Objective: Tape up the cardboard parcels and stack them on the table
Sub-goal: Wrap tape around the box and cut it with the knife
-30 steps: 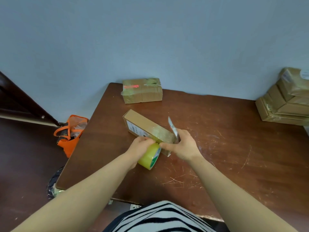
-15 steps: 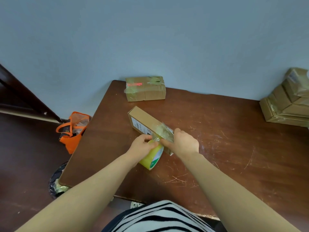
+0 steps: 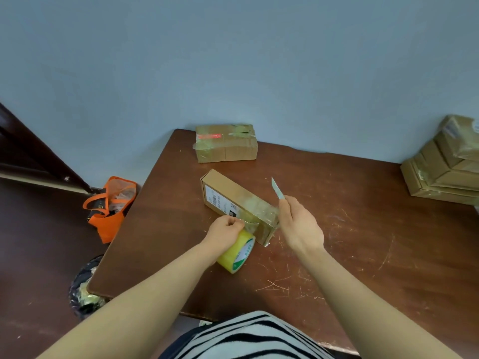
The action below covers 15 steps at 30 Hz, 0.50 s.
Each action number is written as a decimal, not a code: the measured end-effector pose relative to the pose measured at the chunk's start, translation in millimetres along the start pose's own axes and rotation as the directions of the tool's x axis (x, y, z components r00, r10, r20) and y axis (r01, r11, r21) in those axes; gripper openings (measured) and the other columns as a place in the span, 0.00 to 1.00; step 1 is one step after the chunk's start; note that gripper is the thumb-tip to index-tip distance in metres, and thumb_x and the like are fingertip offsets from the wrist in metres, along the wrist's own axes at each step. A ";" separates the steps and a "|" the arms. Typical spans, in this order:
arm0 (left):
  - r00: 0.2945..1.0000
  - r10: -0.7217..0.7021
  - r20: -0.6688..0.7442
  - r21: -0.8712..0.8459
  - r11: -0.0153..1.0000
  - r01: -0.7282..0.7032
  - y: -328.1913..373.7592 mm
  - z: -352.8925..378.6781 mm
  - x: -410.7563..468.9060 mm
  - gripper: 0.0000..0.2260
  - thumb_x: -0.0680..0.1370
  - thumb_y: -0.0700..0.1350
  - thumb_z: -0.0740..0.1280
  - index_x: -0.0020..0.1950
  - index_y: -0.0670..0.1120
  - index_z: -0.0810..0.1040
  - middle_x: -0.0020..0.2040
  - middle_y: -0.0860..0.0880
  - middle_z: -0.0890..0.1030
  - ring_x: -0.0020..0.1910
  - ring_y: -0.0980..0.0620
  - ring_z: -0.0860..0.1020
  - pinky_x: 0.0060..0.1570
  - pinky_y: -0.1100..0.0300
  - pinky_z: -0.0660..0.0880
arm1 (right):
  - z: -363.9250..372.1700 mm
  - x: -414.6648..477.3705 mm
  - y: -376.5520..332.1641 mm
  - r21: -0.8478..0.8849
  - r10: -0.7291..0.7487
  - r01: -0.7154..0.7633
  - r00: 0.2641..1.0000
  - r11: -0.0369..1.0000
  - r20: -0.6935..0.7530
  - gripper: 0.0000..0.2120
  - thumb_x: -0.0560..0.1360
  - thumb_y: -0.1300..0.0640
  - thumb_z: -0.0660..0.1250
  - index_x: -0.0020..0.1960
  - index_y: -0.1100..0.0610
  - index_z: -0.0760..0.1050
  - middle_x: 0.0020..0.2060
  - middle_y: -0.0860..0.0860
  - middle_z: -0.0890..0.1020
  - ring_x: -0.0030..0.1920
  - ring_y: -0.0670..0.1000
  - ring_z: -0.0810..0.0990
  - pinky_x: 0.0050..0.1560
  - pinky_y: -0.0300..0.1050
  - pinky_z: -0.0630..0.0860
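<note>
Two hands work at a brown table [image 3: 363,255]. The left hand [image 3: 227,230] is clenched over one yellow roll of tape [image 3: 239,253], its fingertips pinching the clear strip where it leaves the roll. The right hand [image 3: 298,226] is raised just beside it, fingers curled around one small pale blade [image 3: 276,189] that points up and away from the person.

Between the two hands lies one long cardboard parcel [image 3: 233,200], flat on the table and angled away to the left. Its near end is wrapped in clear tape and touches the strip the left hand holds, and a white label shows on the side facing that hand. The roll stands on its edge below the left hand, just beside the parcel's near end.

A second, taped parcel [image 3: 225,143] sits well beyond both hands at the table's far edge. Far to the right of the right hand stands one stack of parcels [image 3: 440,174], at least four high, partly cut off by the frame.

On the floor, left of the left hand, are one orange bag [image 3: 108,206] and, nearer the person, one dark bag [image 3: 83,288].
</note>
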<state>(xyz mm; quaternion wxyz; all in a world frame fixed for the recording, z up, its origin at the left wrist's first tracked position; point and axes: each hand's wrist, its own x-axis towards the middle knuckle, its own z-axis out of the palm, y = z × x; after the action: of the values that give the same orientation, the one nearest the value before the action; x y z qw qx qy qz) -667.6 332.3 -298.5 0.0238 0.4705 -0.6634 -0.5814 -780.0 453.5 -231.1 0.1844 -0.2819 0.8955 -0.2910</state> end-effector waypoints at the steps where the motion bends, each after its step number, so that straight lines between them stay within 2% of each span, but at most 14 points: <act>1: 1.000 -0.001 0.005 0.001 1.000 0.001 -0.3 0.2 1.1 0.11 0.80 0.49 0.63 0.58 0.47 0.78 0.55 0.50 0.78 0.54 0.53 0.74 0.50 0.60 0.68 | -2.2 -2.6 0.7 0.070 -0.007 0.004 0.999 0.998 0.040 0.16 0.81 0.47 0.46 0.56 0.47 0.71 0.37 0.44 0.77 0.35 0.48 0.75 0.34 0.44 0.68; 3: 1.000 -0.005 0.006 0.012 1.000 0.005 0.1 -0.3 3.1 0.11 0.79 0.49 0.63 0.59 0.47 0.77 0.56 0.50 0.78 0.55 0.52 0.74 0.51 0.60 0.67 | -6.0 -9.8 0.9 0.177 -0.040 0.012 0.987 0.984 0.155 0.13 0.81 0.52 0.51 0.54 0.47 0.73 0.29 0.44 0.74 0.26 0.42 0.70 0.28 0.39 0.66; 5: 1.000 -0.014 -0.001 0.027 1.000 0.014 0.2 -1.9 5.1 0.12 0.79 0.50 0.63 0.59 0.46 0.77 0.56 0.50 0.78 0.56 0.51 0.75 0.52 0.59 0.68 | -8.1 -16.3 -2.5 0.192 -0.052 0.002 0.966 0.981 0.254 0.12 0.81 0.51 0.53 0.51 0.49 0.76 0.24 0.43 0.71 0.23 0.42 0.68 0.27 0.36 0.67; 7: 1.000 -0.013 -0.002 0.033 0.999 0.013 -0.4 -2.2 6.5 0.12 0.79 0.49 0.63 0.59 0.46 0.77 0.56 0.49 0.78 0.56 0.50 0.75 0.53 0.58 0.69 | -7.3 -17.4 -5.4 0.105 -0.026 -0.005 0.954 0.994 0.298 0.17 0.81 0.49 0.53 0.39 0.54 0.72 0.24 0.45 0.67 0.25 0.46 0.66 0.30 0.41 0.66; 9: 1.000 -0.006 -0.004 0.034 0.999 0.006 -1.1 -1.5 6.7 0.11 0.79 0.49 0.64 0.57 0.45 0.78 0.55 0.48 0.79 0.55 0.50 0.76 0.54 0.58 0.71 | -4.3 -16.1 -7.2 -0.047 -0.041 0.058 0.953 0.997 0.299 0.18 0.81 0.53 0.52 0.34 0.55 0.63 0.27 0.48 0.66 0.28 0.49 0.64 0.29 0.42 0.61; 11: 1.000 -0.011 -0.010 0.029 1.000 0.011 -1.0 -1.5 6.8 0.11 0.79 0.49 0.64 0.56 0.45 0.78 0.55 0.48 0.79 0.55 0.49 0.76 0.55 0.56 0.71 | -2.2 -16.5 -11.6 -0.200 -0.102 0.167 0.949 0.966 0.299 0.14 0.81 0.55 0.54 0.37 0.54 0.67 0.32 0.49 0.71 0.34 0.52 0.69 0.31 0.43 0.63; 13: 1.000 -0.014 -0.014 0.033 0.999 0.014 -0.7 -2.1 7.4 0.11 0.79 0.50 0.64 0.56 0.45 0.78 0.54 0.48 0.79 0.54 0.49 0.76 0.56 0.55 0.72 | 0.2 -16.2 -14.1 -0.313 -0.137 0.230 0.947 0.922 0.291 0.08 0.81 0.55 0.56 0.48 0.56 0.73 0.41 0.51 0.77 0.41 0.55 0.73 0.37 0.43 0.67; 15: 1.000 -0.018 -0.014 0.034 0.999 0.018 -1.3 -1.9 7.8 0.10 0.79 0.50 0.64 0.55 0.46 0.78 0.53 0.48 0.79 0.53 0.50 0.76 0.55 0.55 0.72 | 2.3 -16.5 -16.0 -0.438 -0.144 0.260 0.949 0.860 0.282 0.07 0.80 0.57 0.56 0.52 0.56 0.73 0.43 0.53 0.78 0.40 0.56 0.73 0.38 0.44 0.68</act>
<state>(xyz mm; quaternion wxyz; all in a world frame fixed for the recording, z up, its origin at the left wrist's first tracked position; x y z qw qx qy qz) -670.1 326.0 -303.0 0.0152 0.4808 -0.6687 -0.5670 -759.7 451.9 -220.2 0.1855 -0.4441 0.8753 -0.0469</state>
